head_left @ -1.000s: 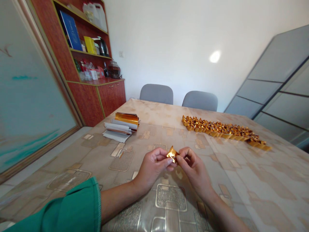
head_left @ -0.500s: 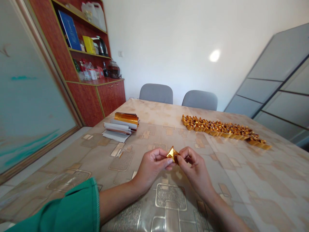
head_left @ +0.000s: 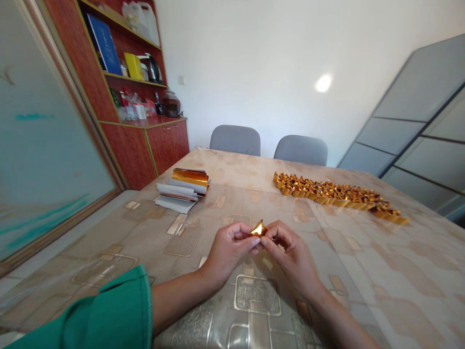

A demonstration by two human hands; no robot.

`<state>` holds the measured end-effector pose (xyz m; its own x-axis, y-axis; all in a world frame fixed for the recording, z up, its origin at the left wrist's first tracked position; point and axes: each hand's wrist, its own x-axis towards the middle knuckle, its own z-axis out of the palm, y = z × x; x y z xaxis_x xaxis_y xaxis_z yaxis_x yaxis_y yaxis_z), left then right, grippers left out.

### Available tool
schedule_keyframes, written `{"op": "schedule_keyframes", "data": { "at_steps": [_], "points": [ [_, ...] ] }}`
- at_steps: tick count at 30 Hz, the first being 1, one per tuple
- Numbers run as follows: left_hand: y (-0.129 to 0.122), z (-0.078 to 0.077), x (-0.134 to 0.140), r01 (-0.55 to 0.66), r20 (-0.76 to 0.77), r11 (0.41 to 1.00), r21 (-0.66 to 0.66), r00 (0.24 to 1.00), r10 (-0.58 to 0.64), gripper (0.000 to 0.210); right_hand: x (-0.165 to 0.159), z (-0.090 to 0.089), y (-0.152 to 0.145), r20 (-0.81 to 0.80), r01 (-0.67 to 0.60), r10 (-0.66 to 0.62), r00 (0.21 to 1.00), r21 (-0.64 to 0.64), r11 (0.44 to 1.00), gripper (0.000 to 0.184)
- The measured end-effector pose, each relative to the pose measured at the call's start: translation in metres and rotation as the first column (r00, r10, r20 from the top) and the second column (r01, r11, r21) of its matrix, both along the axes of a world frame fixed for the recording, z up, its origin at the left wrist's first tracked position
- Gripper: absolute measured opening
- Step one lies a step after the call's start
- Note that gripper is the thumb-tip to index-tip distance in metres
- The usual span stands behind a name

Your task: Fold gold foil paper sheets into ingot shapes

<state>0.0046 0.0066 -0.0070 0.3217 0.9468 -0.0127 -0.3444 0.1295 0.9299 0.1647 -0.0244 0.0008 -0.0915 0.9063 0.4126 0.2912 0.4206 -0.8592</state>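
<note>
A small piece of folded gold foil paper (head_left: 258, 228) is held up between my two hands, just above the table, with one pointed corner upward. My left hand (head_left: 232, 245) pinches its left and lower edge between thumb and fingers. Closed on the lower right side of the same piece is my right hand (head_left: 286, 247), its thumb tip close to the left thumb. The fingers cover the lower part of the foil. Farther right lie rows of folded gold foil pieces (head_left: 332, 191), packed side by side. A stack of gold and white foil sheets (head_left: 183, 189) rests at the left.
A patterned plastic cover (head_left: 218, 167) spreads over the table. Two grey chairs (head_left: 235, 139) (head_left: 301, 150) stand at the far edge, before a white wall. A red-brown cabinet (head_left: 167, 143) with kettle and bottles is at the back left.
My right hand has moved slightly left, its thumb now closer to the left thumb. Less of the foil's lower part shows. The sheets and the rows have stayed put.
</note>
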Motion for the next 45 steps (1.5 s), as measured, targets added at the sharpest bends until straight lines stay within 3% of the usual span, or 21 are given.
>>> {"op": "schedule_keyframes", "data": {
  "at_steps": [7,16,29,36,41,45],
  "points": [
    [0.002,-0.001,-0.001,0.018,0.062,0.99,-0.138,0.998,-0.01,0.041,0.005,-0.002,0.003,-0.094,-0.015,0.003,0.996,-0.13,0.991,0.023],
    [0.0,-0.002,0.0,0.035,0.043,0.989,-0.144,0.999,-0.029,0.042,0.0,-0.005,0.005,-0.212,0.014,-0.061,0.975,-0.217,0.976,0.032],
    [0.001,-0.006,0.001,0.057,0.054,0.97,-0.235,0.997,-0.046,0.045,-0.002,-0.017,0.008,-0.11,0.065,-0.09,0.99,-0.211,0.975,0.033],
    [0.002,-0.006,-0.002,0.069,0.099,0.972,-0.227,0.994,-0.047,0.04,0.0,-0.003,0.005,-0.269,-0.053,-0.014,0.963,-0.24,0.969,0.038],
    [0.001,-0.005,-0.003,0.049,0.132,0.984,-0.17,0.991,-0.027,0.034,0.004,0.0,0.004,-0.269,-0.089,0.002,0.963,-0.31,0.947,0.041],
    [-0.001,-0.005,-0.003,0.07,0.109,0.981,-0.18,0.993,-0.05,0.034,0.003,0.001,0.004,-0.261,-0.058,-0.02,0.965,-0.289,0.955,0.039]
  ]
}}
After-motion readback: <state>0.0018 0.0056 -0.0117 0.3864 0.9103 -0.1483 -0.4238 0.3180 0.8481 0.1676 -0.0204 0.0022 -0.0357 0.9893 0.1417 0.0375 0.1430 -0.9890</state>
